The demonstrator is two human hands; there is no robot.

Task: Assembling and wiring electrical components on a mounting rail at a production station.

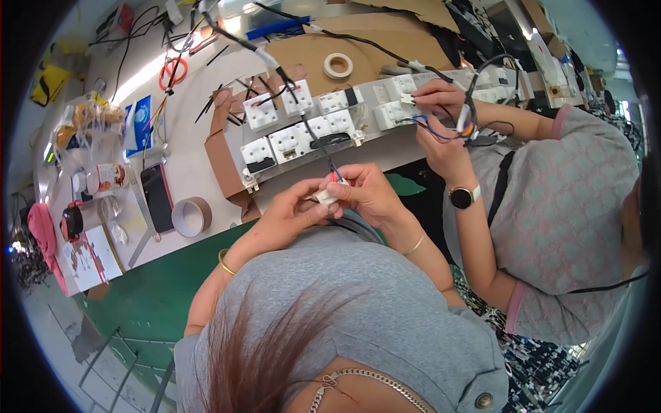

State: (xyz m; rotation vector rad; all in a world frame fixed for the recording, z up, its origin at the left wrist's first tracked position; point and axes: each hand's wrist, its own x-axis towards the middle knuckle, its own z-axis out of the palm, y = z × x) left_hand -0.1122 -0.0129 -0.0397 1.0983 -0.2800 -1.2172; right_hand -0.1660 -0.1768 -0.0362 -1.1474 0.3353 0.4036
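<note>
A small white plastic connector (pixel 326 197) sits pinched between the person's two hands, just below the middle of the view and in front of the near edge of the surface (pixel 189 162). Thin red and blue wires (pixel 335 173) run out of its top toward twelve o'clock and join a dark cable that climbs over the row of white socket modules (pixel 297 135) mounted on a brown cardboard strip.

The left hand (pixel 292 210) comes in from seven o'clock, forearm raised, a gold bangle at the wrist; its fingers are curled shut around the lower side of the connector. The right hand (pixel 368 193) reaches in from four o'clock, also with a thin bangle, fingers closed on the connector's upper end where the wires enter. The two hands touch each other around the piece.

Most of the connector is covered by the fingertips, so its shape and any pins are hard to make out. The person's own hair and grey shirt fill the lower part of the view and hide the elbows.

At two o'clock a co-worker's hands (pixel 441 110) in a patterned top work coloured wires at another white module; a watch sits on one wrist. At nine o'clock lie a dark phone (pixel 157 196) and a brown tape roll (pixel 191 216); a white tape roll (pixel 338 65) lies at twelve.
</note>
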